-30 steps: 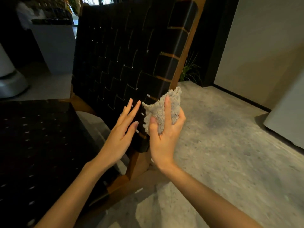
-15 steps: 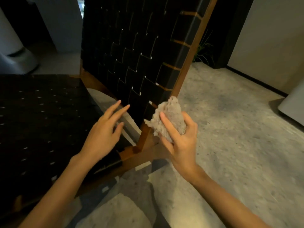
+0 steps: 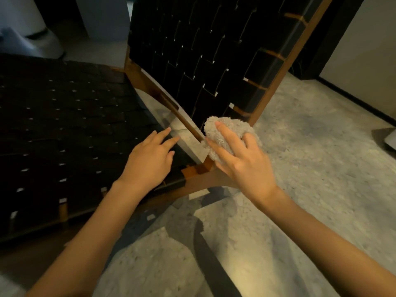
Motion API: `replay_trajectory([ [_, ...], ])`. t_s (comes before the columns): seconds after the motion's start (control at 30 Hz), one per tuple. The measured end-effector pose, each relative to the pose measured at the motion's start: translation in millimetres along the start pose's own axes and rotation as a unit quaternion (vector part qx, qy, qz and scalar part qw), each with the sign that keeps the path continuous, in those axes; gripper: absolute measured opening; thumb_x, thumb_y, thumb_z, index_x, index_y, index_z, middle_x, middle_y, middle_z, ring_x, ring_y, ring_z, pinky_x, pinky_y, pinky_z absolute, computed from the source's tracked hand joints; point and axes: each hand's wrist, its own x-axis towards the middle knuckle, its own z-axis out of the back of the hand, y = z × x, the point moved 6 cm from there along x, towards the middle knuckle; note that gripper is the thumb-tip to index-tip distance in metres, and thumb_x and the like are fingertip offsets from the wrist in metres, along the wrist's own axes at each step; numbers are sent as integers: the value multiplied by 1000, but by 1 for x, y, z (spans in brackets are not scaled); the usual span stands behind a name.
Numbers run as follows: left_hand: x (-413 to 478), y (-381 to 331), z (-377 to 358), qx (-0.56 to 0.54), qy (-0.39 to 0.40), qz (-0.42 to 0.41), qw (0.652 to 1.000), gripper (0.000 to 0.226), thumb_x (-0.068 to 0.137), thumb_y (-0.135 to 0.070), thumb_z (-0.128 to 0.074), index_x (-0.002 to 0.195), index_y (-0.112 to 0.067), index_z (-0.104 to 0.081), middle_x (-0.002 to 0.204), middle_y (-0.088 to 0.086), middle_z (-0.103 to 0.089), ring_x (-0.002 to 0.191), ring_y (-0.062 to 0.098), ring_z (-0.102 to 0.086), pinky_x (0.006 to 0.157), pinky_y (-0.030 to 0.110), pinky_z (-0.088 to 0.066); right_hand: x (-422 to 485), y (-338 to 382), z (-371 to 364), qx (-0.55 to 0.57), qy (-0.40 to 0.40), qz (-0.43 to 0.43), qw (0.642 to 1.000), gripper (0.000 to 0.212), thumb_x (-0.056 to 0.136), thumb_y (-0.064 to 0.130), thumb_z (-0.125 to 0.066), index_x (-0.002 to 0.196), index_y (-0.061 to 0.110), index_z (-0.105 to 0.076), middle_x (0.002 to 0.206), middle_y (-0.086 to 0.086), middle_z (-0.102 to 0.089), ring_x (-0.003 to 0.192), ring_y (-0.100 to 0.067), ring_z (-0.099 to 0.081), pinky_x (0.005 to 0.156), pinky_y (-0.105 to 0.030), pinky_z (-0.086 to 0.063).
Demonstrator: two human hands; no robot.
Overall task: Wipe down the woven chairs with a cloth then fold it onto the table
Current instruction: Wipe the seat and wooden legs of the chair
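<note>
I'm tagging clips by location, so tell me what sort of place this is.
Probably an indoor lounge or café seating area, though that is a guess. It has a black, wood-framed woven chair, a speckled stone floor and a pale rounded base standing further back.

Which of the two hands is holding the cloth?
The right hand grips the bunched grey cloth at the foot of the backrest; the left hand holds nothing, fingers straight above the woven seat.
</note>
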Motion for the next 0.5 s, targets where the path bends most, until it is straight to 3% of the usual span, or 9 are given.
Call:
replay_trajectory([
  [0.07,-3,-4,2,10,0,-1,1000,46,101,-29,-38,147,-28,-31,157,-2,-19,144,21,-17,110,39,-29,-12,22,-10,18,53,19,998,34,94,25,-51,125,19,-62,133,-14,-56,79,-28,-56,52,-31,-50],
  [0.13,-7,-3,5,11,0,13,1000,44,101,-29,-37,145,-26,-36,155,-1,-23,142,21,-23,107,39,-33,-21,43,-18,52,90,-20,994,37,90,28,-60,127,22,-60,132,-12,-57,89,-27,-61,54,-32,-55],
  [0.2,-9,-2,7,9,-5,31,999,42,101,-29,-36,142,-25,-40,154,1,-26,139,21,-28,104,39,-36,-24,49,-23,140,88,-94,982,41,89,27,-61,130,23,-58,133,-11,-56,106,-28,-61,73,-35,-57],
  [0.27,-10,-3,9,10,-9,38,999,41,101,-29,-36,141,-23,-42,153,2,-27,138,23,-30,101,39,-38,-23,49,-25,261,78,-154,950,40,92,24,-59,131,23,-56,134,-7,-55,121,-25,-54,96,-36,-48],
  [0.3,-10,-4,9,12,-9,37,999,41,101,-29,-36,141,-23,-43,153,3,-27,137,23,-31,100,39,-39,-24,48,-25,316,66,-181,929,38,93,23,-58,131,24,-56,132,-4,-56,122,-21,-53,101,-34,-45],
  [0.4,-11,-5,9,6,-10,42,999,41,101,-28,-36,141,-22,-43,153,4,-28,135,24,-33,98,41,-40,-27,51,-23,442,48,-210,871,34,96,21,-55,129,28,-58,129,2,-57,116,-6,-53,96,-26,-47],
  [0.5,-12,-5,10,5,-9,35,999,41,101,-27,-37,141,-21,-43,152,4,-30,134,24,-35,96,40,-42,-36,46,-15,454,26,-168,875,35,93,20,-59,127,28,-59,130,1,-56,118,-11,-53,94,-30,-48],
])
